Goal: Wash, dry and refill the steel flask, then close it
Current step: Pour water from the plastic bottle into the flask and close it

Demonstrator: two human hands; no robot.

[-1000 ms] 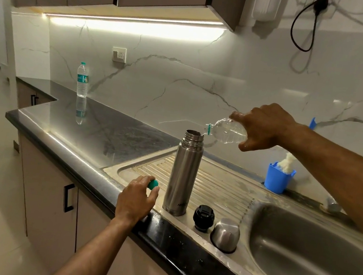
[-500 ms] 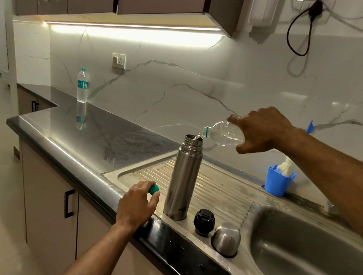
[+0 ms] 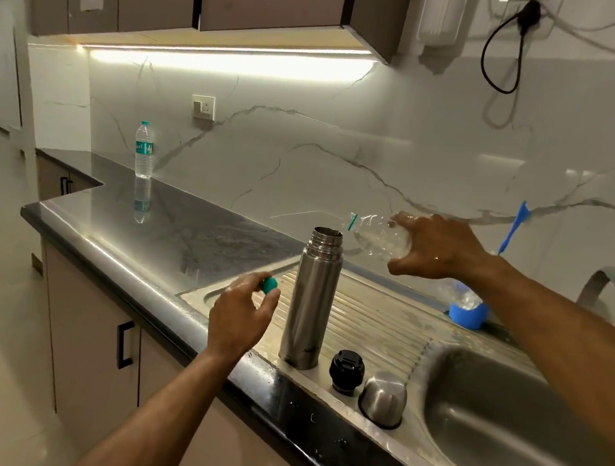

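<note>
Now: steel flask [image 3: 311,304] upright, likely heavy, wet-slick, grip mid-body; right hand [image 3: 439,247] clasps tilted plastic bottle [image 3: 378,235], left hand [image 3: 243,314] pinches green cap [image 3: 269,284].

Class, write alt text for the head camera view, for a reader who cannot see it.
A right hand tips a clear plastic bottle over the open mouth of an upright steel flask on a sink drainboard. The left hand pinches a green bottle cap; a black stopper and steel cup lid sit beside the flask.
</note>
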